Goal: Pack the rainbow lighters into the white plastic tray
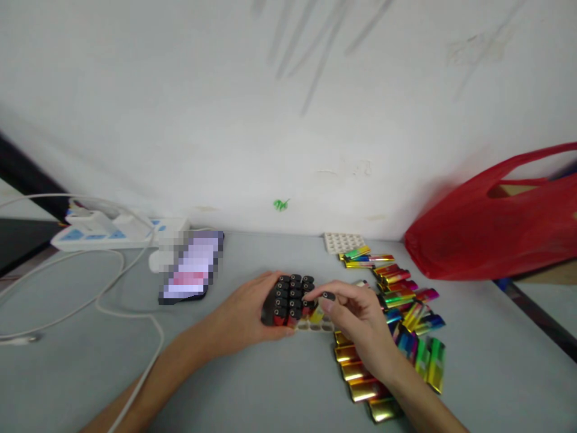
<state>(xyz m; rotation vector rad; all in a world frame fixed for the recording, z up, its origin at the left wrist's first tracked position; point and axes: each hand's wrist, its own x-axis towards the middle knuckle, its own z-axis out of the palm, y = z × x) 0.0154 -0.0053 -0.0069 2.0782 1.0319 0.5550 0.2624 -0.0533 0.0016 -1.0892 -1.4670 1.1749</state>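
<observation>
A white tray (321, 328) with rows of holes stands in front of me, partly hidden by my hands. Several upright lighters (294, 294) with black ends fill its left part, and some holes at its near right side show. My left hand (247, 310) is wrapped round the left side of this group, thumb in front and fingers behind. Between thumb and index finger, my right hand (363, 313) pinches a yellowish lighter (317, 314) with a black end, upright over the tray's right part. Loose shiny lighters (360, 391) in gold and mixed colours lie beside and under the right hand.
A second white holed tray (344, 242) lies by the wall, near more coloured lighters (396, 276). A red bag (491, 222) stands at the right. On the left are a phone (192, 267), a power strip (108, 231) and a white cable (153, 322) crossing my left forearm.
</observation>
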